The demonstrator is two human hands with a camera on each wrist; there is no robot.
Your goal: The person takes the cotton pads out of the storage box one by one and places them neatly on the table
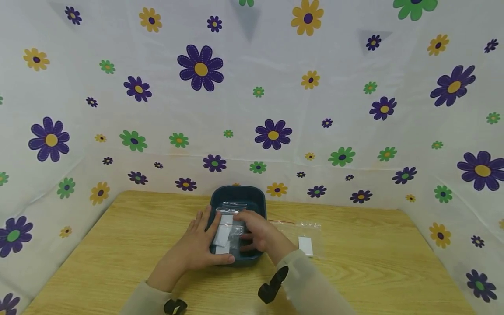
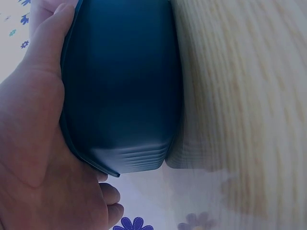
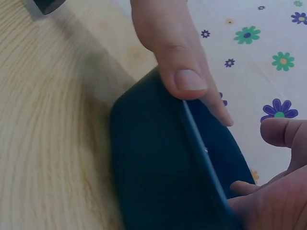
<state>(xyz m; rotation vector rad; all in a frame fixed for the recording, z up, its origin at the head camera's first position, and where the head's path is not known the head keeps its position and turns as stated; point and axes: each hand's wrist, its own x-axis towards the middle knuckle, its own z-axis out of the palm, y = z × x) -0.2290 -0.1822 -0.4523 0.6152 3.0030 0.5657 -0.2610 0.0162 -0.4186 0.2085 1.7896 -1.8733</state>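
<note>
A dark blue plastic bin (image 1: pixel 246 261) stands near the table's back edge. Inside lie several clear zip bags (image 1: pixel 232 208) with white rectangular pieces (image 1: pixel 225 227) in them. My left hand (image 1: pixel 197 249) rests across the bin's near left corner, fingers spread along the left rim and thumb over the front rim. In the left wrist view, the palm lies along the rim of the bin (image 2: pixel 124 86). My right hand (image 1: pixel 260 232) reaches in over the right rim, fingertips beside the bags. Its thumb (image 3: pixel 278 132) stands apart from the fingers in the right wrist view, with nothing visible between them.
To the right of the bin, another clear zip bag (image 1: pixel 315 229) with a red line along its top and a white piece (image 1: pixel 305 246) lies on the wooden table (image 1: pixel 366 262). A white cloth (image 1: pixel 236 105) printed with flowers hangs behind and at both sides.
</note>
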